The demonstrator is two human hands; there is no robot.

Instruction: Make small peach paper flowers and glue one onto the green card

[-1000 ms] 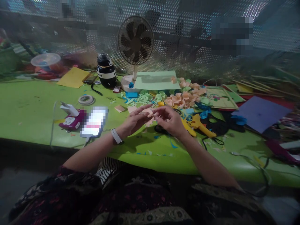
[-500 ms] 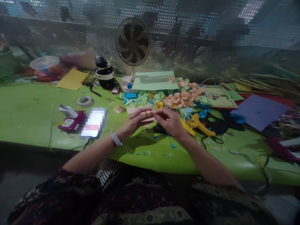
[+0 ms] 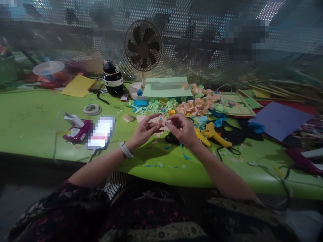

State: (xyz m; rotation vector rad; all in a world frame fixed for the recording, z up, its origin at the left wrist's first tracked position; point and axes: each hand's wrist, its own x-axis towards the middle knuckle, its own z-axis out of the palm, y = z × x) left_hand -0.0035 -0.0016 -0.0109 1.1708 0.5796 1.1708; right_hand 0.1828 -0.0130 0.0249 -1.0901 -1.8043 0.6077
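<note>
In the head view, a small peach paper piece (image 3: 161, 122) is between my two hands above the green table. My left hand (image 3: 143, 133), with a white band on its wrist, pinches the piece between thumb and fingertips. Opposite it, my right hand (image 3: 184, 131) has its thumb and index finger closed at the paper's right edge. The paper looks curled, though its exact shape is too small to make out. Just behind the hands lie peach paper petals (image 3: 195, 106), and pale green paper scraps (image 3: 157, 106) spread to their left.
A fan (image 3: 143, 47) stands behind a light green sheet (image 3: 168, 88). Right of my hands lies a yellow glue gun (image 3: 214, 134). A phone (image 3: 100, 132), a purple device (image 3: 77, 131) and a tape roll (image 3: 92, 109) lie left. A purple sheet (image 3: 280, 121) is at right.
My left hand has turned from flat, outstretched fingers to a pinch around the peach paper, which now shows more plainly. My right hand has stayed nearly in place.
</note>
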